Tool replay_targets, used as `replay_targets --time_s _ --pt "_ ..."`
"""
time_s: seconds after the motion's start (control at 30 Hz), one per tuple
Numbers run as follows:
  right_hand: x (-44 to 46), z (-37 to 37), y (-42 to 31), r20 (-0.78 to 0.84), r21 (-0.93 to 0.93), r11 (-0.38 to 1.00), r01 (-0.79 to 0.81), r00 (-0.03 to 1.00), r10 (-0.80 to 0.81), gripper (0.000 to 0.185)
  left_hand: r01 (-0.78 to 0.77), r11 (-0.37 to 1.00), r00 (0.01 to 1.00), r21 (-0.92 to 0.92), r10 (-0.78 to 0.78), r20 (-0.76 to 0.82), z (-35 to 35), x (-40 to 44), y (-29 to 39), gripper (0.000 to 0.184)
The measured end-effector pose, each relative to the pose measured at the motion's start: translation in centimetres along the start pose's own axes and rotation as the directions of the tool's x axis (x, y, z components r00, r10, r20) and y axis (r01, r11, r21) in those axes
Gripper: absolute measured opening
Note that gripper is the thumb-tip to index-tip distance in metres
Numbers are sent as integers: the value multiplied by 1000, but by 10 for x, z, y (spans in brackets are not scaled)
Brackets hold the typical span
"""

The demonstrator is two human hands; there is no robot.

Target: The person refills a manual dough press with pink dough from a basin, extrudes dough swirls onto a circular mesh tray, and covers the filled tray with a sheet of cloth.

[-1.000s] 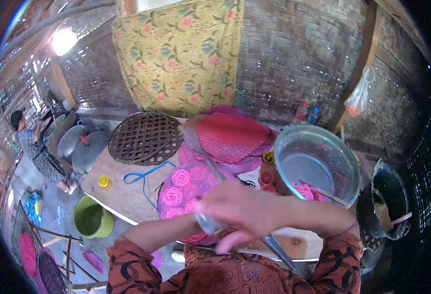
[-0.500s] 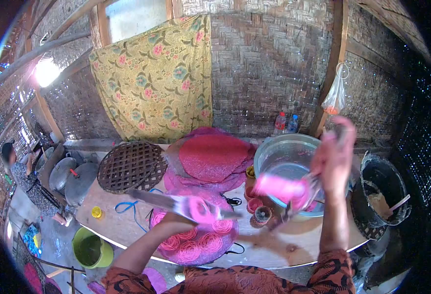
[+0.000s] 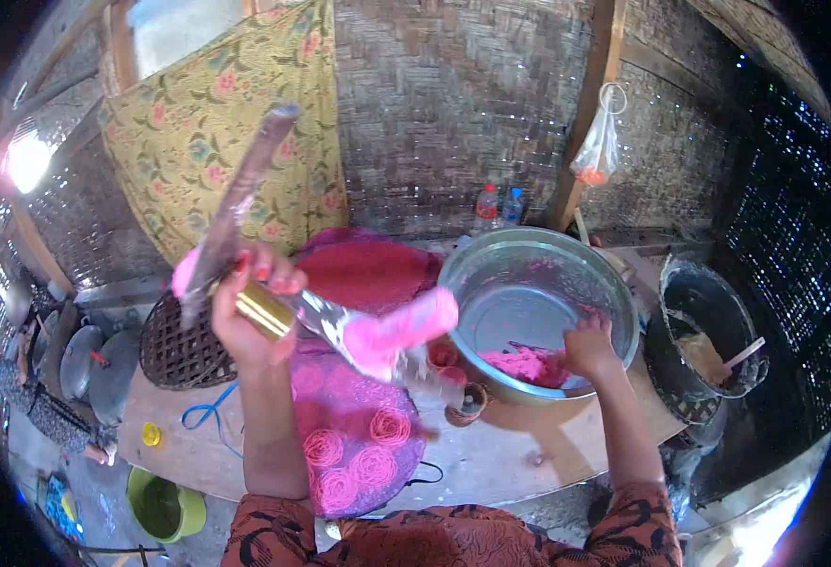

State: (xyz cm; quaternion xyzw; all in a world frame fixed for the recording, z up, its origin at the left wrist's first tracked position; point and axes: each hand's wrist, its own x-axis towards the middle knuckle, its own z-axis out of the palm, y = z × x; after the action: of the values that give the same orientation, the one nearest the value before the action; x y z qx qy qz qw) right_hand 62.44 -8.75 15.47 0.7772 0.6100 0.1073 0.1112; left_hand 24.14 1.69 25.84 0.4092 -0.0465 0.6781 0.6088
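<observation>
My left hand (image 3: 250, 317) is raised over the table, closed around a two-part hand press (image 3: 231, 203) with long dark bars and a brass-coloured cylinder. One bar points up and left; the other slants down to the right and carries a pink dough plug (image 3: 406, 326). My right hand (image 3: 593, 350) is inside the large metal basin (image 3: 472, 364), fingers curled at the pink dough (image 3: 529, 364) on its bottom right. Below the press lies a round pink mat (image 3: 392, 472) with several nests of pink strands (image 3: 375, 468), partly hidden by my left arm.
Small pink-stained cups (image 3: 467, 402) stand left of the basin. Behind are stacked pink round mats (image 3: 368, 274) and a dark woven tray (image 3: 184, 345). A black bucket (image 3: 708, 321) stands at right, a green bucket (image 3: 165, 506) on the floor. Another person (image 3: 33, 402) is at far left.
My left hand has risen and now holds both press parts. My right hand has let go of its part and come down into the basin. The view has shifted right.
</observation>
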Motion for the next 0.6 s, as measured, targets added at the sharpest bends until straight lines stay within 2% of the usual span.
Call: replay_targets --time_s 0.03,0.1,0.13,0.2,0.23,0.27,0.3,0.33,0.5,0.53,0.6 --pt "6 18 10 8 -1 1000 -16 1000 16 34 138 990 988 -36 -140 -68 -10 1 -19 11" --pt "19 44 26 323 -14 998 67 945 -59 29 416 899 882 -140 -436 -180 -21 -2 -65 13" --pt "20 43 30 326 -16 999 51 944 -43 29 577 792 790 -202 -603 -110 -39 -3 -92 19" --pt "25 33 33 247 34 991 132 959 -136 28 742 581 586 -334 -805 -97 -53 -17 -145 21" --pt "23 19 38 254 31 992 118 959 -122 28 778 527 519 -342 -846 -121 -51 -24 -165 21" --pt "17 -3 43 219 88 982 166 959 -181 26 790 444 461 -422 -885 -69 -58 -32 -186 22" --pt "12 -17 48 180 145 966 213 954 -238 25 812 439 431 -385 -895 -113 -57 -37 -198 22" --pt "10 -20 53 192 147 969 200 955 -226 25 833 431 401 -348 -903 -158 -53 -39 -209 23" --pt "7 -14 47 419 240 964 114 884 -209 25 854 479 460 -203 -877 -138 -52 -35 -217 26" --pt "8 -11 39 433 244 964 105 878 -204 25 867 469 442 -166 -880 -177 -46 -35 -217 26" --pt "11 -7 21 413 337 940 49 890 -194 27 881 430 414 -195 -902 -119 -54 -34 -220 26"
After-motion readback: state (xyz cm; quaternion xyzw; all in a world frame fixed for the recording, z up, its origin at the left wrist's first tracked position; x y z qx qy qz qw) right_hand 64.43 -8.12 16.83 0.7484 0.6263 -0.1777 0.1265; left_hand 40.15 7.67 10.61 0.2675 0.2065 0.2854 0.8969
